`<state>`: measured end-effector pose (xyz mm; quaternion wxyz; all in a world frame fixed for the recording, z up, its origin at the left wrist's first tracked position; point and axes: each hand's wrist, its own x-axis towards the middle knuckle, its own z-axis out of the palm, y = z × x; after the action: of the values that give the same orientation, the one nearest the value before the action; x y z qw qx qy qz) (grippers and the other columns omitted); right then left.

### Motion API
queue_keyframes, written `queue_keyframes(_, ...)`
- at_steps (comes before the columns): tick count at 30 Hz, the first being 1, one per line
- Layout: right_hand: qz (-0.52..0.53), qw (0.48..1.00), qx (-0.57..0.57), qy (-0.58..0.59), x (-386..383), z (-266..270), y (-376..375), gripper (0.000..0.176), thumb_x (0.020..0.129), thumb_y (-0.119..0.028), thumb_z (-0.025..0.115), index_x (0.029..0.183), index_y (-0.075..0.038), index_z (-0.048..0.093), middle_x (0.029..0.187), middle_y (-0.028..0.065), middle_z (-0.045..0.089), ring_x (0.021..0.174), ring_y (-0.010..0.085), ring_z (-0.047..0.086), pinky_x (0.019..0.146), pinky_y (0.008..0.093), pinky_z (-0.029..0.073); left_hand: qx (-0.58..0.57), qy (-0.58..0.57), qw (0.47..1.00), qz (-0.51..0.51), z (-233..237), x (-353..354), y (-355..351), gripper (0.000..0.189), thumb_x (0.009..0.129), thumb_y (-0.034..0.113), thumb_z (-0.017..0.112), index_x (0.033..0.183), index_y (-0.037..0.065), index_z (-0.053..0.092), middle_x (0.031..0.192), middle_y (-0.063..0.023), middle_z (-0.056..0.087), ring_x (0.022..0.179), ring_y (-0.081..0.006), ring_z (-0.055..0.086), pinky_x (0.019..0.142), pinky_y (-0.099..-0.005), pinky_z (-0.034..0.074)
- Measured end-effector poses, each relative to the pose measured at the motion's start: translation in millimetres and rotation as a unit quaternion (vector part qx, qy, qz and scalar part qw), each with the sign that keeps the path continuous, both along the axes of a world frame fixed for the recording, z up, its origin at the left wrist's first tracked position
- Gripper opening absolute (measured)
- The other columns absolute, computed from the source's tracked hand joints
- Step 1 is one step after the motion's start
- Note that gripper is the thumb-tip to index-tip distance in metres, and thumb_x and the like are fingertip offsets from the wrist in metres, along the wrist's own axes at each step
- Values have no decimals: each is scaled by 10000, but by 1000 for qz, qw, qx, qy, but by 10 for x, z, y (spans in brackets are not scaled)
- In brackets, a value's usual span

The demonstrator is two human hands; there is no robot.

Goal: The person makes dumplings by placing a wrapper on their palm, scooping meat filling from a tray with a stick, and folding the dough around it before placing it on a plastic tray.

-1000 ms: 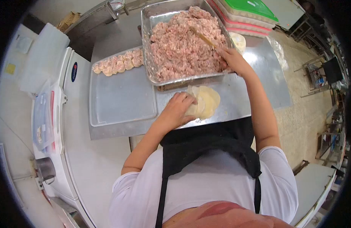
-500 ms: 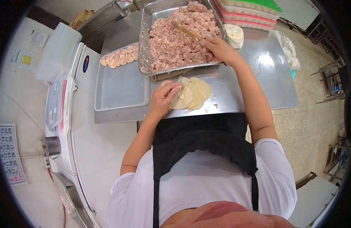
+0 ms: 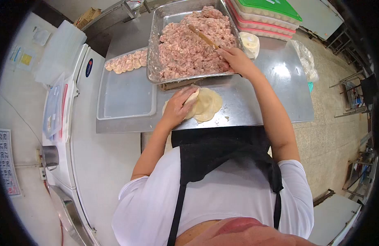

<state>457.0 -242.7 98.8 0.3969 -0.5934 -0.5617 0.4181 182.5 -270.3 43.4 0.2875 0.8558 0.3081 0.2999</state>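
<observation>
My left hand (image 3: 178, 107) rests on a stack of round pale dough wrappers (image 3: 206, 105) on the steel table (image 3: 275, 94), its fingers pinching the top wrapper's edge, which is lifted. My right hand (image 3: 235, 60) grips a wooden stick (image 3: 202, 36) whose tip lies in the pink minced meat (image 3: 189, 41) filling a large metal pan (image 3: 153, 49) just beyond the wrappers.
A white tray (image 3: 124, 98) to the left holds a row of folded dumplings (image 3: 126, 61) at its far end. Stacked lidded containers (image 3: 263, 16) and a small wrapper pile (image 3: 250, 43) sit at the back right. A white freezer (image 3: 87, 143) stands on my left.
My left hand has shifted on the wrapper stack and lifted the top wrapper's edge. The right hand has slid slightly across the meat with the stick. The view shifted a little.
</observation>
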Motion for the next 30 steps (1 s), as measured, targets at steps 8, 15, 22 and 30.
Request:
queue_keyframes(8, 29, 906, 271, -324, 108, 148, 22, 354, 964, -355, 493, 884, -35, 620, 647, 120, 590, 548, 246, 578, 511, 374, 442, -58, -89, 994, -33, 358, -95, 239, 260, 931, 179, 534, 1096, 3, 629, 1064, -160, 646, 1004, -290, 607, 903, -336, 452)
queue_keyframes(15, 35, 694, 98, -712, 238, 994, 420, 287, 907, -306, 544, 794, -61, 643, 737, 134, 646, 760, 312, 661, 622, 425, 505, -229, -224, 947, 34, 806, -152, 379, 251, 942, 210, 558, 1040, 9, 669, 1000, -51, 680, 901, -111, 606, 813, -257, 474)
queue_keyframes(22, 132, 677, 184, -700, -185, 311, 309, 180, 856, -197, 544, 781, -68, 645, 765, 112, 656, 679, 291, 659, 560, 411, 528, -356, -342, 863, 110, 819, -210, 784, 310, 953, 257, 530, 1053, -10, 652, 973, -94, 676, 885, -142, 632, 811, -273, 494)
queue_keyframes(30, 95, 659, 196, -720, -58, 988, 271, 294, 889, -320, 548, 767, -74, 652, 710, 85, 645, 671, 260, 664, 535, 398, 518, -280, -251, 926, 17, 673, -323, 557, 326, 957, 240, 517, 1101, -28, 635, 1043, -94, 654, 1029, -159, 575, 911, -291, 438)
